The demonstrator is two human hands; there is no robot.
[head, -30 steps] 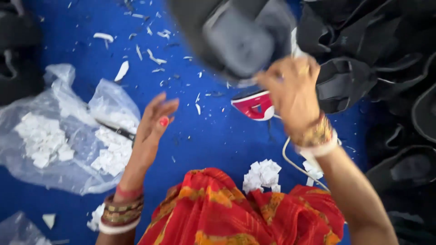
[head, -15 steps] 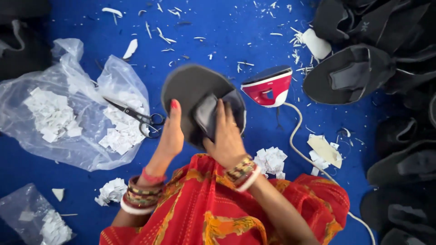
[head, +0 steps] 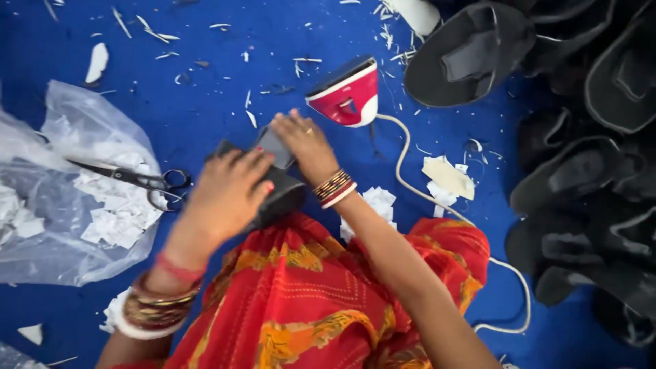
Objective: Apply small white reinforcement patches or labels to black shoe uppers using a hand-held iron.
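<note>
A black cap (head: 285, 193) lies on the blue floor by my knee. My left hand (head: 225, 195) lies flat over it, fingers spread, pressing it down. My right hand (head: 305, 140) presses on a grey patch (head: 273, 145) at the cap's upper edge. A red and white iron (head: 345, 96) stands just beyond my right hand, and its white cord (head: 437, 205) trails to the right. My red and orange garment (head: 307, 301) covers the lower middle.
Black-handled scissors (head: 137, 179) lie on a clear plastic bag (head: 61, 205) of white paper pieces at the left. A heap of black caps (head: 581, 137) fills the right side. White scraps (head: 447, 179) and slivers are scattered over the floor.
The cap came down from the air to the floor by my knee and now lies flatter. Both hands lowered onto it. The view shifted closer.
</note>
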